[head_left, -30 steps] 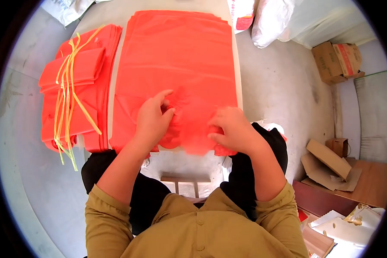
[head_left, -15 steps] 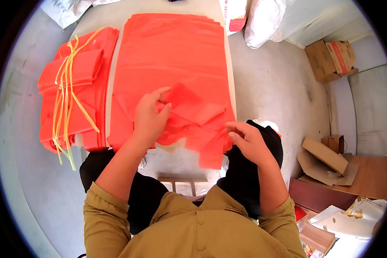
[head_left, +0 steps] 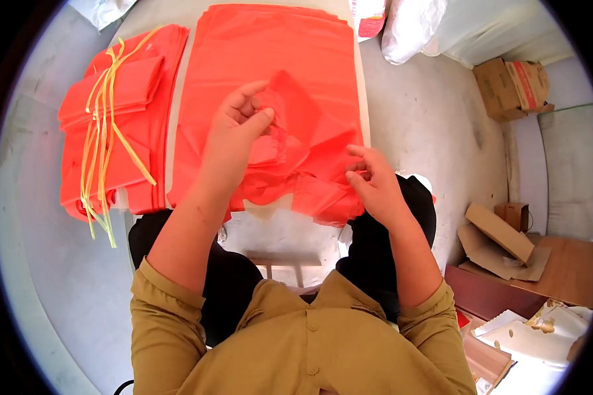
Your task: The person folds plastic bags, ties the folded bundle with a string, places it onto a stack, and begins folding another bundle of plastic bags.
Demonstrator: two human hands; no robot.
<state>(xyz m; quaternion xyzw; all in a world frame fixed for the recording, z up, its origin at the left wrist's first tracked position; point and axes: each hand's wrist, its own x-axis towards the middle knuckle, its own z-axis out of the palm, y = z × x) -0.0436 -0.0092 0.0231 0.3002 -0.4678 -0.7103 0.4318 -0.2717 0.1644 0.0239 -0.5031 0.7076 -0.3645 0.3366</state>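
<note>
A red plastic bag (head_left: 296,108) lies crumpled and partly lifted at the near end of a flat stack of red plastic bags (head_left: 277,39). My left hand (head_left: 237,125) is closed on its left part, fingers curled and thumb bent toward them. At the bag's right edge is my right hand (head_left: 374,184), its thumb and fingers curled around the thin film. Loose folds of the bag hang over the table's near edge between my hands.
Left of the stack lies a folded pile of red bags (head_left: 128,145) with yellow ties (head_left: 99,131) across it. White sacks (head_left: 412,29) stand beyond the table at the right. Cardboard boxes (head_left: 510,85) and an opened carton (head_left: 497,243) are farther right.
Both hands have moved away from my body, up in the view. The bag's crumpled part has risen and spread with them, and its hanging corner has drawn up toward the table edge.
</note>
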